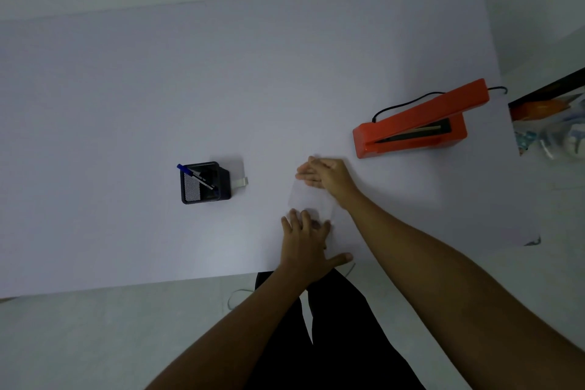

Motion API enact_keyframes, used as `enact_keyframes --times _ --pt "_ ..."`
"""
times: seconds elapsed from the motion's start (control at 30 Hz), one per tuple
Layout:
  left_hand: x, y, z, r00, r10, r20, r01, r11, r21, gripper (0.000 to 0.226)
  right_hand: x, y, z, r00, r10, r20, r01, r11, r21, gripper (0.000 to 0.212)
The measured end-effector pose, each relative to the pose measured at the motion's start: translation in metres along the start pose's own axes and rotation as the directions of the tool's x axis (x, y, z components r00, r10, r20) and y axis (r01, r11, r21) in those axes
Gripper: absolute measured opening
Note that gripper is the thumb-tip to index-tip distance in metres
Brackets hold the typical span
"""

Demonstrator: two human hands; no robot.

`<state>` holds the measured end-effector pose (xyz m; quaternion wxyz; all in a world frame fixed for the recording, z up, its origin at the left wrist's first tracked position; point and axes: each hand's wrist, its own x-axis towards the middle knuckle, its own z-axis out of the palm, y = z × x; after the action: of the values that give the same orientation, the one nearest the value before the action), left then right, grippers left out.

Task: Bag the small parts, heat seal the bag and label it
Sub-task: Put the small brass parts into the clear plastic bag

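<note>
A clear plastic bag [311, 199] lies flat on the white table [126, 104], between my two hands. My left hand [308, 244] presses flat on the bag's near end, fingers spread; something small and dark shows under its fingertips. My right hand [326, 176] rests on the bag's far end, fingers together and extended. An orange heat sealer [414, 127] with its arm raised stands to the right of the bag, its black cord trailing behind it. Whether the right hand pinches the bag or only touches it is unclear.
A black mesh pen holder [202, 182] with a blue pen [196, 176] stands to the left of the bag, with a small pale strip [240, 181] beside it. Cluttered items [550, 130] sit off the table's right edge. The table's front edge runs just behind my left wrist.
</note>
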<state>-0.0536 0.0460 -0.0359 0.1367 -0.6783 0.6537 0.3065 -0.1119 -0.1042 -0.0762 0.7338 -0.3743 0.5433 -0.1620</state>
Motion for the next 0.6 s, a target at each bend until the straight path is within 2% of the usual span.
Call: enact_keyframes --times 0.1,0.23,0.43,0.6 --pt "0.000 0.001 0.000 1.000 0.002 0.008 -0.002 1.000 0.015 0.101 -0.006 0.004 -0.004 0.986 -0.073 -0.152 0.088 0.991 0.099 0.036" --pt "-0.002 0.001 0.001 1.000 0.002 0.006 -0.002 1.000 0.020 0.103 -0.030 0.009 -0.025 0.933 -0.085 -0.350 0.179 0.953 0.245 0.035" --pt "-0.001 0.002 0.001 1.000 0.005 0.012 -0.005 0.999 0.032 0.101 -0.071 0.036 -0.033 0.874 0.023 -0.485 0.100 0.969 0.225 0.016" --pt "0.000 0.001 0.002 1.000 0.011 0.022 -0.012 0.999 0.053 0.100 -0.082 0.053 -0.035 0.863 0.019 -0.505 -0.001 0.999 0.037 0.014"
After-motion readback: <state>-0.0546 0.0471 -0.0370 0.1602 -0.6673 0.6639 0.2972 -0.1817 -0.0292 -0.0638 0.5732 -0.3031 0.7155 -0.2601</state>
